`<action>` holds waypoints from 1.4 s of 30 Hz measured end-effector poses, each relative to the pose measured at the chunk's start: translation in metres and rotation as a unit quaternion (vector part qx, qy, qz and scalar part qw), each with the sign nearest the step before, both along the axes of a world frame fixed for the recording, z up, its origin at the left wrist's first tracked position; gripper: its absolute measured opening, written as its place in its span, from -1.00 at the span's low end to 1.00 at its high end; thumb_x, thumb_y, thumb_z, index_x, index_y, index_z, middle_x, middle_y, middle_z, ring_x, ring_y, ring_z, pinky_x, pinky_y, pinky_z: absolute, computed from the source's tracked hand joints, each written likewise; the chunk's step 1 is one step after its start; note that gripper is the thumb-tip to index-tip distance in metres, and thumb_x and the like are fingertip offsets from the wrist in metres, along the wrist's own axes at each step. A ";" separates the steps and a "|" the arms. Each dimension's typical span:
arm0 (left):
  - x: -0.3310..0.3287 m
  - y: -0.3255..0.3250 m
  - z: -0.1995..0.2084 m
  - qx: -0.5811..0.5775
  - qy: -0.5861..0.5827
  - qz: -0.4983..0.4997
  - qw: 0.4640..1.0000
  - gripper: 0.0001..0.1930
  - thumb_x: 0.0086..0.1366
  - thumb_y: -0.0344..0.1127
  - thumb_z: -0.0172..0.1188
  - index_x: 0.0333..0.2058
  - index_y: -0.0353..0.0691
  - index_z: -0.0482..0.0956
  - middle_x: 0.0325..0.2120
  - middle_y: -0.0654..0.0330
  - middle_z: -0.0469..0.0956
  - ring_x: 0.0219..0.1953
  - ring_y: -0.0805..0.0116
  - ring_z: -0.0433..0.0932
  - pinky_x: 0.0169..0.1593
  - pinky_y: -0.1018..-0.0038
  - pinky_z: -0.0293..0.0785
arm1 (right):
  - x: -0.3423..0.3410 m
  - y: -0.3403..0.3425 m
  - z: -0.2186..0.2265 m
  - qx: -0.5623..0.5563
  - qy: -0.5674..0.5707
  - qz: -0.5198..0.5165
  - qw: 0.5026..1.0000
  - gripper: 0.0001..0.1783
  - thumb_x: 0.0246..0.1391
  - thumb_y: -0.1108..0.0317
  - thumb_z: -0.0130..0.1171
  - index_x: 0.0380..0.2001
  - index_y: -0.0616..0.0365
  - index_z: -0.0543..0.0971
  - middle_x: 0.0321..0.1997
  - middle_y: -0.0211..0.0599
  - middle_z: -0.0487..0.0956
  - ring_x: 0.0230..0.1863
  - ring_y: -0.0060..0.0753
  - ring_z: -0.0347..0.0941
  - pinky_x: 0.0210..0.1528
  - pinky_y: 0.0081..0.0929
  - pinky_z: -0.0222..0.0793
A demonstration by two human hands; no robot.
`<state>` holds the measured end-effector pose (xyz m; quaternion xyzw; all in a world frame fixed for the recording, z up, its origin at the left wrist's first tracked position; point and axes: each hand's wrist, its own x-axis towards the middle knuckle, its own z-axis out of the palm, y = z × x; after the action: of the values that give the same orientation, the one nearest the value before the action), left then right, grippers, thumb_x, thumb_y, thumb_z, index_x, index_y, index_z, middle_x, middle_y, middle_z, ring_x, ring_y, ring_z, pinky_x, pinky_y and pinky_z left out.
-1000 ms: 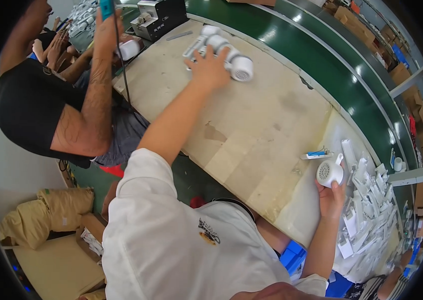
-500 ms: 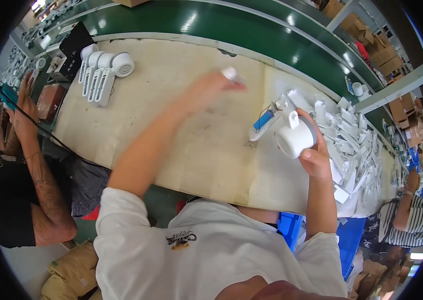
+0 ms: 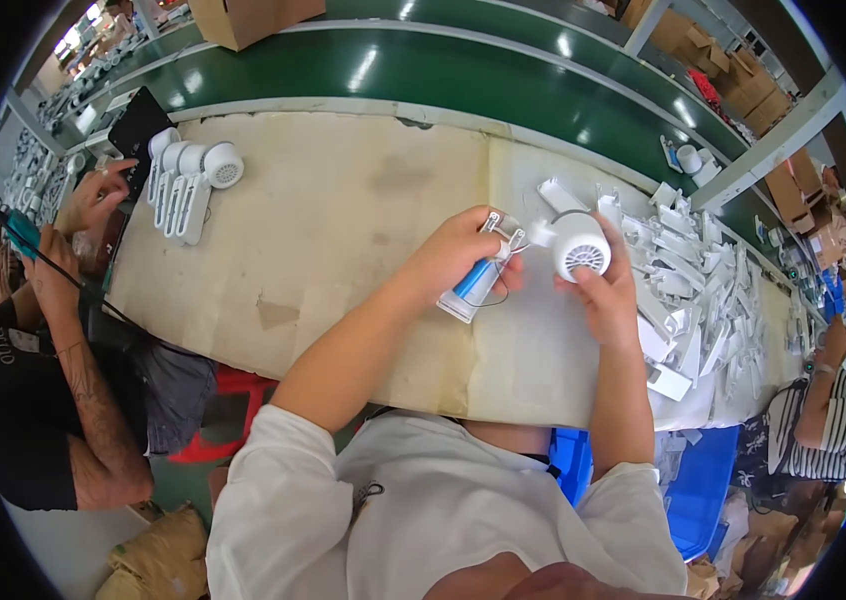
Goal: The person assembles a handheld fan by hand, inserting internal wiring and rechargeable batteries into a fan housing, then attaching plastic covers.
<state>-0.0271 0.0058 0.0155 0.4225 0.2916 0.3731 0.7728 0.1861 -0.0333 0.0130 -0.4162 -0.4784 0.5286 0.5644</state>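
Note:
In front of me is a handheld fan in parts. My left hand [image 3: 455, 250] pinches its white handle half [image 3: 460, 307], where a blue battery cell [image 3: 471, 279] and thin wires lie exposed. My right hand [image 3: 610, 290] is wrapped round the round white fan head [image 3: 580, 243], its grille turned toward me. A short white neck on the head points at the handle's top; whether the two are joined there is hard to make out. Several similar fans [image 3: 183, 205] lie in a row at the table's far left.
A heap of white plastic shells [image 3: 693, 285] covers the table's right side. Beyond the table runs a green conveyor [image 3: 443, 75], with a cardboard box [image 3: 248, 20] on it. At left, a co-worker's hands hold a teal tool [image 3: 19, 232]. Blue bins [image 3: 703, 490] stand below at right.
My left hand has come from over the middle of the table to the fan's handle. In my right hand, the fan head has turned so its grille faces me.

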 end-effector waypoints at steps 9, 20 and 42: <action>-0.004 -0.007 0.012 0.032 0.106 -0.064 0.992 -0.77 0.12 -0.37 -0.10 -0.21 -0.24 0.36 -0.53 0.16 0.48 -0.63 0.43 0.44 -0.57 0.50 0.42 | 0.007 -0.001 0.007 0.442 -0.472 -0.151 0.748 -0.38 -0.50 0.67 0.24 -0.19 0.08 0.39 -0.08 -0.19 0.46 0.00 -0.07 0.39 0.12 -0.12 0.18; -0.009 -0.023 0.007 0.201 0.163 -0.024 0.966 -0.81 0.01 -0.42 0.06 -0.34 -0.27 0.40 -0.56 0.20 0.48 -0.60 0.52 0.44 -0.54 0.57 0.38 | 0.009 -0.009 0.003 0.485 -0.510 -0.149 0.695 -0.42 -0.45 0.66 0.24 -0.22 0.03 0.38 -0.08 -0.28 0.46 0.04 -0.12 0.38 0.16 -0.12 0.12; 0.008 -0.044 0.002 0.371 0.329 -0.127 0.859 -0.72 0.03 -0.29 0.12 -0.29 -0.30 0.37 -0.57 0.03 0.49 -0.53 0.17 0.50 -0.45 0.38 0.38 | 0.012 -0.023 0.066 -0.054 -0.254 0.214 0.942 -0.40 -0.07 0.30 0.22 0.08 0.19 0.35 0.03 -0.29 0.38 0.02 -0.46 0.30 0.09 -0.49 0.18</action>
<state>-0.0186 -0.0380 0.0175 0.8096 0.3126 0.1910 0.4586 0.1978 -0.0567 0.0793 -0.4549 -0.6542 0.5384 0.2742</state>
